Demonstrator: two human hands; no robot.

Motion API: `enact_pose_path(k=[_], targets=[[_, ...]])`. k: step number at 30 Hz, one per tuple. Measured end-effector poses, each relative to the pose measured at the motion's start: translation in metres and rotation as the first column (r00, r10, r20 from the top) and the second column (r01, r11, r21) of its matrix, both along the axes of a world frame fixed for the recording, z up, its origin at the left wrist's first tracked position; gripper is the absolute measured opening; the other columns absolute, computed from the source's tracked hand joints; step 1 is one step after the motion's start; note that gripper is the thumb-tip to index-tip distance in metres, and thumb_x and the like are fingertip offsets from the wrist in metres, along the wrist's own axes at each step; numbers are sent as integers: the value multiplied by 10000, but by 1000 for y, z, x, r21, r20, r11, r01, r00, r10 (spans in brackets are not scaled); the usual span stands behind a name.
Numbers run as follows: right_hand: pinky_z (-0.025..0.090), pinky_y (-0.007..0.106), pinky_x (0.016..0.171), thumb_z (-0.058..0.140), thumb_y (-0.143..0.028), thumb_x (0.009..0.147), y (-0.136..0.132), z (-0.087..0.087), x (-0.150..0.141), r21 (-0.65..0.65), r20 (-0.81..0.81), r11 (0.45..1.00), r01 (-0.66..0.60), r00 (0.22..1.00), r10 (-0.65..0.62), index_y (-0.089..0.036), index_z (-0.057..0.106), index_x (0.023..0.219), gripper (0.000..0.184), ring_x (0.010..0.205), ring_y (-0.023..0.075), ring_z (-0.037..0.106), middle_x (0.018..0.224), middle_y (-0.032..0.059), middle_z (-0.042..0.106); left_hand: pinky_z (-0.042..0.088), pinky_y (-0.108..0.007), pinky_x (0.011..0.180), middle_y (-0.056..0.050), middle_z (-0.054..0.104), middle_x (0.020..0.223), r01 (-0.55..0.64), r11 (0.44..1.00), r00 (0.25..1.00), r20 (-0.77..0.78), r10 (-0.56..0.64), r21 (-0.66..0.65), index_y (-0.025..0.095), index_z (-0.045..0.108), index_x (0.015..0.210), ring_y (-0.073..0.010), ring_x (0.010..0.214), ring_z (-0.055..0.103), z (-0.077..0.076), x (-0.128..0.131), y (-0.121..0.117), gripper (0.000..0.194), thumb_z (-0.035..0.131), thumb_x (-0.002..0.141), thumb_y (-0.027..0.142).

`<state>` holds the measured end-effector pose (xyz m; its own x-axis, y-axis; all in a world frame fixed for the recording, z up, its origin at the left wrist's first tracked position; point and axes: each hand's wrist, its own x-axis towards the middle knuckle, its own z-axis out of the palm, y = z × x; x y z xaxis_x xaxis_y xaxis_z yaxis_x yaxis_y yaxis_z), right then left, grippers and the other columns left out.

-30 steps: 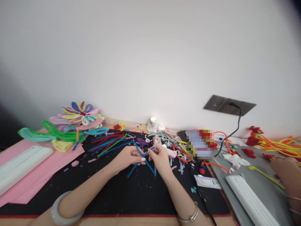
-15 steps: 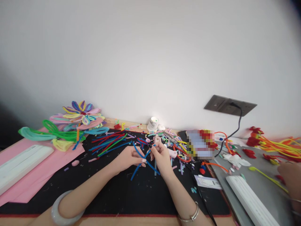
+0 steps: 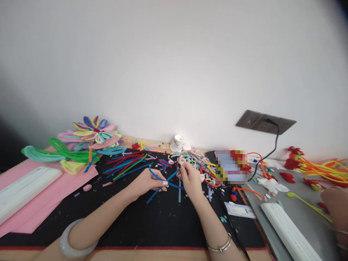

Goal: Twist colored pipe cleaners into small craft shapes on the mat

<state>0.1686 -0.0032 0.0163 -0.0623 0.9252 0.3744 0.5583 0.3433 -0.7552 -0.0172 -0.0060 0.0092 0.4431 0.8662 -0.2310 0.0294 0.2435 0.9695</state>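
Observation:
My left hand pinches crossed blue pipe cleaners over a black mat, thumb and fingers closed at the crossing. My right hand is just right of it, fingers pinched together at their upper ends near a small pink piece; what the fingertips hold is too small to name. A loose pile of red, blue and green pipe cleaners lies behind the left hand.
A pipe-cleaner flower and green loops lie at the back left on pink paper. White long boxes sit at both sides. Scraps litter the middle. Another person's hand works at the right edge.
My right hand has moved up and right, away from the crossing, and the blue pipe cleaners have swung flatter. The other person's hand has slid toward the right edge.

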Motion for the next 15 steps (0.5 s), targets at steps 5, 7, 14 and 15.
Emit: enact_pose_path(k=[5, 7, 14, 15], targets=[[305, 229, 511, 440, -240, 836, 2, 1, 4, -8, 1, 1000, -8, 1000, 8, -195, 420, 635, 207, 497, 115, 440, 536, -33, 485, 460, -220, 583, -41, 695, 644, -7, 1000, 1000, -2, 7, -19, 141, 595, 709, -129, 600, 620, 1, -1, 0, 203, 709, 647, 297], [294, 226, 499, 443, -250, 838, 3, 0, 4, -42, -68, 999, -33, 997, 30, -195, 410, 634, 214, 489, 109, 415, 522, -42, 451, 454, -219, 578, -41, 693, 642, 2, 1000, 1000, 15, -2, -28, 141, 592, 702, -130, 600, 619, 2, -2, 1, 204, 712, 643, 295], [208, 201, 409, 511, -389, 815, 6, -1, -2, -229, -650, 890, -393, 743, 161, -196, 362, 616, 314, 400, 64, 274, 470, -73, 367, 449, -214, 572, -40, 681, 614, 70, 994, 993, 103, -61, -86, 123, 620, 679, -123, 583, 610, 2, -7, 3, 209, 748, 610, 273], [194, 197, 399, 535, -398, 799, 5, -1, -3, -247, -707, 864, -439, 691, 149, -197, 362, 620, 320, 389, 58, 252, 462, -78, 359, 450, -213, 573, -40, 681, 614, 79, 993, 991, 112, -69, -89, 121, 627, 677, -121, 585, 609, 2, -8, 3, 207, 750, 608, 271]])
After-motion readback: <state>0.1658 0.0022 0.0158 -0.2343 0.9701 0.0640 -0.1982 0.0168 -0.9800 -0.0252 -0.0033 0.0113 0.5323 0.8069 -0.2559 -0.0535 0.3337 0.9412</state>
